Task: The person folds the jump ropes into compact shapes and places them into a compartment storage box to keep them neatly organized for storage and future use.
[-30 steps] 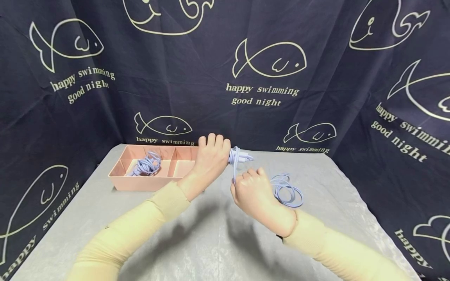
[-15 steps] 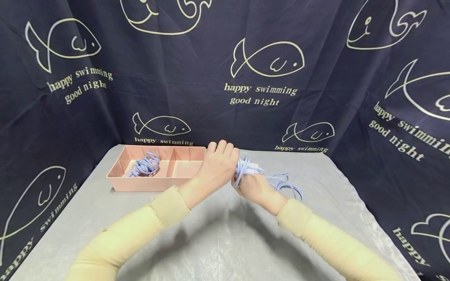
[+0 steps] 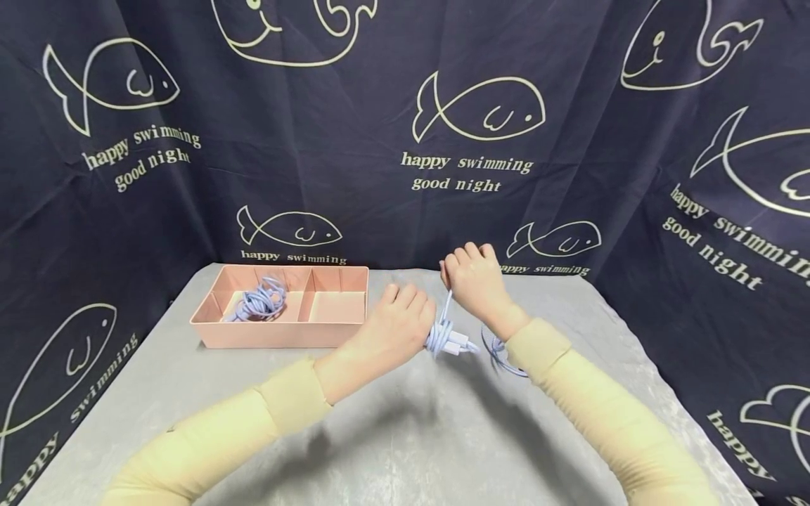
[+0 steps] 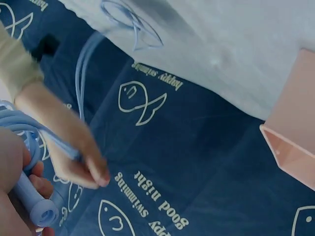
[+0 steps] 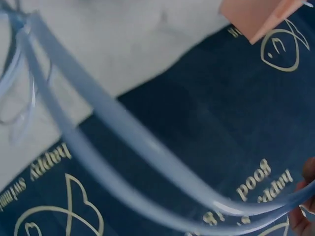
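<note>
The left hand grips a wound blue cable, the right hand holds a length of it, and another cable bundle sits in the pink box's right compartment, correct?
Wrong side: the head view shows the other cable bundle in the left compartment of the pink box. The left hand and right hand are as you say.

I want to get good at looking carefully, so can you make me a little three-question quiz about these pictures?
1. Which hand grips the wound bundle of thin, rubbery-looking, pale-blue cord?

2. True or false: the long, pink, plastic-looking, open-topped box has no cord in it.

3. In the head view, where is the right hand compared with the wound bundle?
A) lower
B) higher
C) level with it

Key:
1. The left hand.
2. False: a tangled pale-blue cord lies inside the pink box.
3. B.
</note>
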Tool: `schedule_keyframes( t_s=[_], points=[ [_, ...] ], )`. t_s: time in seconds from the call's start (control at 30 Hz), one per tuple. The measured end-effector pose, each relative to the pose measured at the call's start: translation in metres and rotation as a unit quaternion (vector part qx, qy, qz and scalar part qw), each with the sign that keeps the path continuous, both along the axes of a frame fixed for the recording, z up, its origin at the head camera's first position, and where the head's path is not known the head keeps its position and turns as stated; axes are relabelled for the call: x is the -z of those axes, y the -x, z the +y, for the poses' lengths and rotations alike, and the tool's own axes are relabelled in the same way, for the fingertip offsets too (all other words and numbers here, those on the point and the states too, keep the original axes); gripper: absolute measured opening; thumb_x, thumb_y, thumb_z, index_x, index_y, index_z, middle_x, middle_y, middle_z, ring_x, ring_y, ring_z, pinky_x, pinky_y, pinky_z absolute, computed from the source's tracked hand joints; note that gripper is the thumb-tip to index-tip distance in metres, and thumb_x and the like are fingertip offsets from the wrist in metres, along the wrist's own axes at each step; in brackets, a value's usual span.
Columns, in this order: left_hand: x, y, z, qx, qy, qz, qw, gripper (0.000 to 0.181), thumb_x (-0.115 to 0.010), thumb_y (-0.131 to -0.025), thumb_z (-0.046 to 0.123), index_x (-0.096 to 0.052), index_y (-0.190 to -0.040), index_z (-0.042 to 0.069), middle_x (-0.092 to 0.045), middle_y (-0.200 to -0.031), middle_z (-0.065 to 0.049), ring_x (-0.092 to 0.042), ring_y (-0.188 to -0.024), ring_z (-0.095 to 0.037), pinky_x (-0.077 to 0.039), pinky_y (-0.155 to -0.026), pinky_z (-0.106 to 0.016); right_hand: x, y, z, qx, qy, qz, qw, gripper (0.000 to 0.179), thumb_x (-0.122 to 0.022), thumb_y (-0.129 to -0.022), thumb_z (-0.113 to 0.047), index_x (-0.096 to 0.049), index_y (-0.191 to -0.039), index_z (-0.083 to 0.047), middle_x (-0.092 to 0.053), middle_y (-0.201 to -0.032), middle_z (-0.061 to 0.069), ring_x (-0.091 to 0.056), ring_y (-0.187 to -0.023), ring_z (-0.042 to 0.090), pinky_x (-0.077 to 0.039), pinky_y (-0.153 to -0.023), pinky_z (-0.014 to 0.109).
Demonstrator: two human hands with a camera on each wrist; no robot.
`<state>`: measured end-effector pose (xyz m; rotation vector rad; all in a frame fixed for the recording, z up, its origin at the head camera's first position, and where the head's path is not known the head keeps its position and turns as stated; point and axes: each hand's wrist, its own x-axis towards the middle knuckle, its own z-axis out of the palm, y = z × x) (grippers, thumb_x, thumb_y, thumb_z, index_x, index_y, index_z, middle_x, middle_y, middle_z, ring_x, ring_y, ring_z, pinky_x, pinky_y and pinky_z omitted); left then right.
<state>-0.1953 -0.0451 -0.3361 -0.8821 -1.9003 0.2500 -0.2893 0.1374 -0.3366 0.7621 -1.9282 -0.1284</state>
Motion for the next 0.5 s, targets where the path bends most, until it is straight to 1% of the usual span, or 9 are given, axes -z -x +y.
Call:
schedule_keyframes(
  t_s=[0.1, 0.2, 0.27, 0.37, 0.5],
  points=[
    [0.003, -0.001, 0.0, -0.001, 0.018, -0.003, 0.9998, 0.016, -0.04, -0.087, 0.012, -0.054, -0.079, 0.01, -0.054, -0.078, -0.005, -0.049, -0.076, -0.021, -0.035, -0.07, -0.034, -0.014, -0.002, -0.002, 0.01, 0.0, 0.015, 0.9998, 0.036, -0.039, -0.094, -0.018, -0.049, -0.062, -0.005, -0.047, -0.059, 0.009, -0.048, -0.063, 0.03, -0.037, -0.063, 0.044],
    [0.006, 0.0, 0.0, -0.005, 0.035, -0.007, 0.9993, 0.022, -0.033, -0.089, 0.008, -0.053, -0.079, 0.01, -0.052, -0.077, -0.004, -0.048, -0.076, -0.021, -0.035, -0.071, -0.034, -0.029, -0.007, -0.004, 0.005, 0.006, 0.036, 0.9993, 0.035, -0.041, -0.093, -0.017, -0.048, -0.062, -0.003, -0.047, -0.059, 0.011, -0.048, -0.064, 0.032, -0.036, -0.064, 0.046],
    [0.009, 0.001, -0.001, -0.009, 0.043, -0.012, 0.999, 0.023, -0.032, -0.089, 0.007, -0.052, -0.078, 0.011, -0.051, -0.075, -0.004, -0.048, -0.075, -0.021, -0.035, -0.07, -0.033, -0.037, -0.011, -0.006, -0.004, 0.012, 0.05, 0.9987, 0.033, -0.042, -0.091, -0.016, -0.048, -0.061, -0.003, -0.046, -0.059, 0.011, -0.048, -0.064, 0.033, -0.036, -0.065, 0.047],
    [0.011, 0.003, -0.003, -0.02, 0.042, -0.027, 0.9986, 0.023, -0.034, -0.089, 0.007, -0.053, -0.077, 0.011, -0.051, -0.073, -0.004, -0.048, -0.074, -0.021, -0.035, -0.07, -0.034, -0.045, -0.016, -0.008, -0.022, 0.023, 0.07, 0.9971, 0.031, -0.045, -0.089, -0.014, -0.046, -0.06, -0.003, -0.044, -0.057, 0.011, -0.047, -0.063, 0.033, -0.036, -0.065, 0.047],
    [0.01, 0.007, -0.003, -0.048, 0.032, -0.046, 0.9973, 0.023, -0.035, -0.09, 0.008, -0.053, -0.077, 0.011, -0.051, -0.07, -0.004, -0.046, -0.072, -0.021, -0.034, -0.07, -0.035, -0.053, -0.024, -0.012, -0.045, 0.031, 0.091, 0.9944, 0.03, -0.047, -0.087, -0.012, -0.044, -0.059, -0.003, -0.043, -0.056, 0.01, -0.046, -0.061, 0.032, -0.036, -0.065, 0.046]
  ],
)
